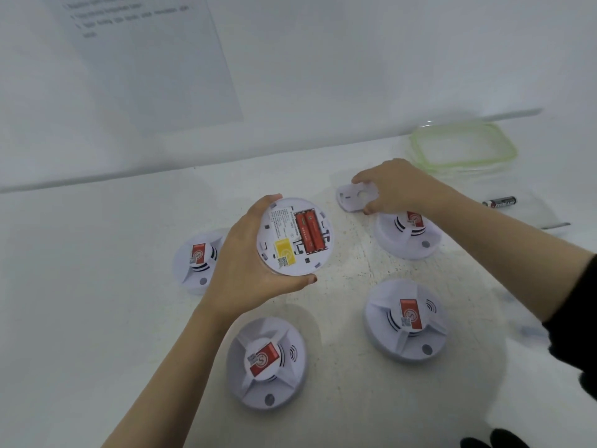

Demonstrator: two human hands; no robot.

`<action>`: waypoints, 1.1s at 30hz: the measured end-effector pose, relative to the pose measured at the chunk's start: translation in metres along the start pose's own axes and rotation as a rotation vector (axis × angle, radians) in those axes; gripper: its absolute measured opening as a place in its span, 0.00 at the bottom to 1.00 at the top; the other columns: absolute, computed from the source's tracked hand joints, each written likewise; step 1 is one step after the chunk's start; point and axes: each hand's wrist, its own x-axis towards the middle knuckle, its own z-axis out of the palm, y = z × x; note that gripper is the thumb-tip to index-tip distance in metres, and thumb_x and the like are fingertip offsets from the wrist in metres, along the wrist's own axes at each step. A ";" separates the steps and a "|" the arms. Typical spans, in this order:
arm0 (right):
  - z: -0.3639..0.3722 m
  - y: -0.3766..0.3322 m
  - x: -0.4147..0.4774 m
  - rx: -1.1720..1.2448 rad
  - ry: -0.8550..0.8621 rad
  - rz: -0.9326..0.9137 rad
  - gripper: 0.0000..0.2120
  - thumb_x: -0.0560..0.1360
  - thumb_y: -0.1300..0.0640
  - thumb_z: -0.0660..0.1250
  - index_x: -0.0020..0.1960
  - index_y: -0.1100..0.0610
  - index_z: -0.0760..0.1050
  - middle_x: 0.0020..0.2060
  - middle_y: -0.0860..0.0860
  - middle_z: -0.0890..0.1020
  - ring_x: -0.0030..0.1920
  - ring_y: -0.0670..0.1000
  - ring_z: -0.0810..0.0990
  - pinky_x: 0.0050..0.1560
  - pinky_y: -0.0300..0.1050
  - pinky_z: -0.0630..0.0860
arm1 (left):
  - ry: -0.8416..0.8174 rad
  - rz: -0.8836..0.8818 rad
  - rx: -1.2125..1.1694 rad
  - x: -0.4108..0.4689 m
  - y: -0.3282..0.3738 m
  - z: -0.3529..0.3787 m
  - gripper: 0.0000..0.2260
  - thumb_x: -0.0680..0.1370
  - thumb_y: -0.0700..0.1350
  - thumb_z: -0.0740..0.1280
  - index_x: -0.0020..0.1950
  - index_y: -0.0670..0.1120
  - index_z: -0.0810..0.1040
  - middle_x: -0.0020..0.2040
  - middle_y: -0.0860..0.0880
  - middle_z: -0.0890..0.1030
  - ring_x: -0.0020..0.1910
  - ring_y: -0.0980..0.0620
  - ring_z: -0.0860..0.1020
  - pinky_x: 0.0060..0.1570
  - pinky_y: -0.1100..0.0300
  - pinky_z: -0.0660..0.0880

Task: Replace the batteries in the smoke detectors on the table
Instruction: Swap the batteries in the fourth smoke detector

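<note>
Nearest me, low in the scene, a detector (266, 362) sits dome-up on the desk (97, 286), red label showing; another (406, 320) to its right, same attitude. Two more lie farther off: one (197, 261) at left, half hidden behind my left hand (245, 253), one (407, 234) at right, partly under my right wrist.

Left hand grasps the open detector (295, 236) by its rim, fingers (269, 199) over the far edge, thumb on the near edge, lifted clear of the desk. Back turned up toward me, I judge so the bay is readable and reachable. Two red batteries (309, 231) seated side by side in it.

Right hand (397, 189) pinches the white back cover (357, 197), which is at or just above the desk, beyond the open unit. Cannot tell whether it is being set down or picked up. Parked there, it is out of the way of the bay.

One loose battery (500, 202), dark with red, lies far right on the desk. Clear, green-rimmed container (462, 147) beyond it by the wall. Printed sheet (145, 53) on the wall, too blurred to read.

Obstructions: right forearm crosses over the far right detector; reaching the loose battery means clearing it. The four closed units ring my working spot closely.
</note>
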 end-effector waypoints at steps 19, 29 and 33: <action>-0.018 -0.062 -0.039 0.680 0.286 -0.310 0.25 0.65 0.50 0.75 0.60 0.51 0.74 0.54 0.44 0.77 0.53 0.42 0.74 0.54 0.28 0.67 | 0.104 0.033 -0.269 0.006 -0.018 -0.008 0.42 0.56 0.52 0.80 0.66 0.49 0.65 0.65 0.57 0.72 0.63 0.61 0.73 0.57 0.69 0.72; -0.017 -0.087 -0.057 0.428 0.415 -0.425 0.29 0.65 0.42 0.69 0.64 0.48 0.74 0.55 0.44 0.70 0.53 0.45 0.66 0.61 0.42 0.60 | 0.101 -0.053 -0.182 0.005 -0.001 -0.014 0.43 0.54 0.58 0.81 0.66 0.56 0.70 0.61 0.61 0.77 0.61 0.63 0.75 0.58 0.68 0.73; -0.020 -0.089 -0.058 0.419 0.425 -0.422 0.28 0.65 0.44 0.72 0.64 0.49 0.75 0.54 0.47 0.71 0.53 0.45 0.65 0.61 0.45 0.61 | 0.099 -0.044 -0.200 0.004 0.002 -0.017 0.41 0.55 0.46 0.84 0.65 0.54 0.72 0.56 0.65 0.79 0.57 0.67 0.76 0.49 0.76 0.72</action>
